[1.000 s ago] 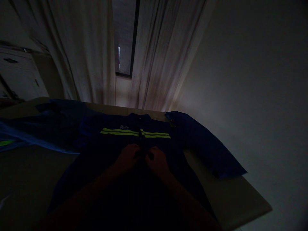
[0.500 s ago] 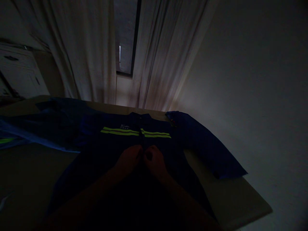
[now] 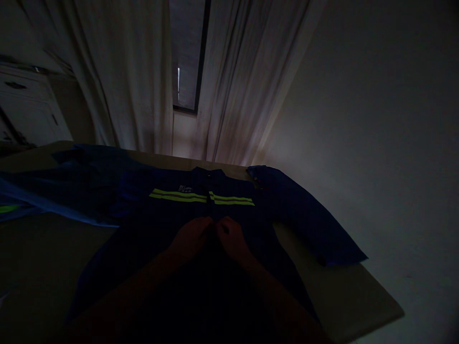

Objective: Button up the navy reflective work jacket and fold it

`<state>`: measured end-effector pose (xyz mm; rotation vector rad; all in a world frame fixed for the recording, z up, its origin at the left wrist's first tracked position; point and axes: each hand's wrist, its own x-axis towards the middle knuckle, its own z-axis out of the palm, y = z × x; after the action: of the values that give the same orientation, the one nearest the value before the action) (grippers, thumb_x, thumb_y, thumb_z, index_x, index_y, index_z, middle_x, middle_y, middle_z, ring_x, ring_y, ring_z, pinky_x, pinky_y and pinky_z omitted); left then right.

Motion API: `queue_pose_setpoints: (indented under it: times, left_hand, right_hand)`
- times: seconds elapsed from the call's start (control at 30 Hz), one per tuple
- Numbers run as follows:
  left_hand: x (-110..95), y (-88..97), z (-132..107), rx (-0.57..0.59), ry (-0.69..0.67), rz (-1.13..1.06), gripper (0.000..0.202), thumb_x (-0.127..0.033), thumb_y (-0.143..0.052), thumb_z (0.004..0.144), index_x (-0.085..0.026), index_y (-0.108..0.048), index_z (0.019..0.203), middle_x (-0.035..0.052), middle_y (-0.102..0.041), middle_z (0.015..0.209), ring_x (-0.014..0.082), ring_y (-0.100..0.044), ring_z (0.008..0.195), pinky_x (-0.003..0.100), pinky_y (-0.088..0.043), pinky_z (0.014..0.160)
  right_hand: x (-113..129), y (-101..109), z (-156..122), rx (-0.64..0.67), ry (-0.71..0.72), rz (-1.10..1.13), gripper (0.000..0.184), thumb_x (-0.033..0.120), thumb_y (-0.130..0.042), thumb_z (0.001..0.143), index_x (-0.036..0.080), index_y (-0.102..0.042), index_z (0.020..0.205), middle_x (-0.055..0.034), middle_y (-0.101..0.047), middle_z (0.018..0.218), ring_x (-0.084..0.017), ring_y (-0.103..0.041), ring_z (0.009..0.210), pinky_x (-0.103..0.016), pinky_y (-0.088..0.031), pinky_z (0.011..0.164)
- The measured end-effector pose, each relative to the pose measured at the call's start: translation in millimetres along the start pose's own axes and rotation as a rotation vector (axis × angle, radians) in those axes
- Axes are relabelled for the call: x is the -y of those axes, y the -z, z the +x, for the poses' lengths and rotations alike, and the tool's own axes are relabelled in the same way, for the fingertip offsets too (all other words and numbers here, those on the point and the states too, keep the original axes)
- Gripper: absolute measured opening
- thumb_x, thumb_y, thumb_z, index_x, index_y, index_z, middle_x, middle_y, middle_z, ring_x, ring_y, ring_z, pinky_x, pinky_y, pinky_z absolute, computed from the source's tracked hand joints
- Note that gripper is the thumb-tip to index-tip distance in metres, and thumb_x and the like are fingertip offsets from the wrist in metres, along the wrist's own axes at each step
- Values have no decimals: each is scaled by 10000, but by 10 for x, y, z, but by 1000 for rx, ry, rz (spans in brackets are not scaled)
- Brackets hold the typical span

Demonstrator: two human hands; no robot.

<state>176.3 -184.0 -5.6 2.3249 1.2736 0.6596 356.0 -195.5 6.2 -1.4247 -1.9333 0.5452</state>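
**Jacket [image 3: 168, 217] spread beneath the grip**

The left hand [image 3: 193, 235] and right hand [image 3: 231, 236] nearly meet over its centre front, fingers curled; darkness hides whether they pinch cloth. The garment lies flat around them, presumably so both reach the middle. Reflective bands [image 3: 175, 195] cross just beyond.

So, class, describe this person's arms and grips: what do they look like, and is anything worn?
The left grip and right grip are ungloved hands. The left forearm and right forearm look bare, with no sleeve, watch or marking visible. It is too dark to tell about rings.
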Motion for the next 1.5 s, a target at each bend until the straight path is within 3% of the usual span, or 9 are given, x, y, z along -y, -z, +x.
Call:
queue_pose_setpoints:
  times: [0.23,0.4,0.57,0.77,0.97,1.1,1.33,1.43,1.5]
  left_hand:
    - [33,0,6,-2,-1,106,155,-129,-513,914,-225,-634,937,58,-668,1033,224,-618,1018,346,-463,896]
    - [102,92,46,38,9,-3,114,-182,-620,839,-229,-708,895,35,-685,968,211,-632,957,322,-465,842]
    - [197,113,102,30,62,-133,273,-412,-592,935,-200,-750,868,56,-709,963,223,-648,949,346,-453,862]
    - [278,79,122,73,4,-149,204,-342,-578,958,-215,-738,954,41,-707,999,213,-641,978,343,-451,893]
    - [137,121,50,47,-58,118,99,-211,-602,915,-195,-669,985,59,-663,1042,224,-621,1004,351,-470,879]
    - [29,165,10,46,-51,275,86,-230,-573,948,-205,-649,978,59,-658,1077,223,-631,1015,320,-486,768]
    - [-169,106,-8,-25,-214,659,207,-90,-494,954,-155,-673,1035,115,-686,1073,276,-655,976,413,-503,801]
    - [-198,67,-22,-53,-231,692,245,-62,-489,944,-147,-685,1063,125,-690,1090,266,-660,956,416,-500,809]
    - [-167,53,-37,-55,-223,659,214,-105,-513,951,-157,-696,1048,116,-696,1063,264,-660,959,417,-499,819]
  right_hand:
    - [-53,32,14,14,23,-34,9,175,-737,852,179,-744,855,-27,-699,889,-157,-663,838,-260,-471,773]
    - [-65,25,17,56,59,-21,96,184,-775,848,195,-763,942,-34,-705,960,-168,-666,915,-278,-486,835]
    - [-75,-2,24,66,54,-68,56,192,-759,876,186,-761,932,-57,-686,999,-183,-665,944,-301,-494,856]
    - [-54,16,16,69,76,-53,30,219,-730,918,204,-753,933,-45,-684,973,-176,-659,925,-303,-487,856]
    - [-66,-13,24,72,118,-90,78,154,-725,882,205,-708,938,-30,-659,955,-178,-630,929,-300,-469,849]
    - [-82,-56,33,66,153,-54,103,134,-691,886,203,-672,961,-32,-612,1003,-176,-599,977,-296,-461,862]
    - [-156,-136,68,-20,1,76,53,179,-657,904,198,-679,860,-27,-629,918,-175,-604,904,-316,-469,838]
    - [-174,-160,74,-50,-114,133,61,203,-671,885,196,-706,836,-32,-655,907,-173,-634,859,-308,-485,793]
    - [-175,-167,61,-69,-112,136,64,201,-675,869,199,-717,821,-35,-667,899,-177,-647,853,-307,-493,784]
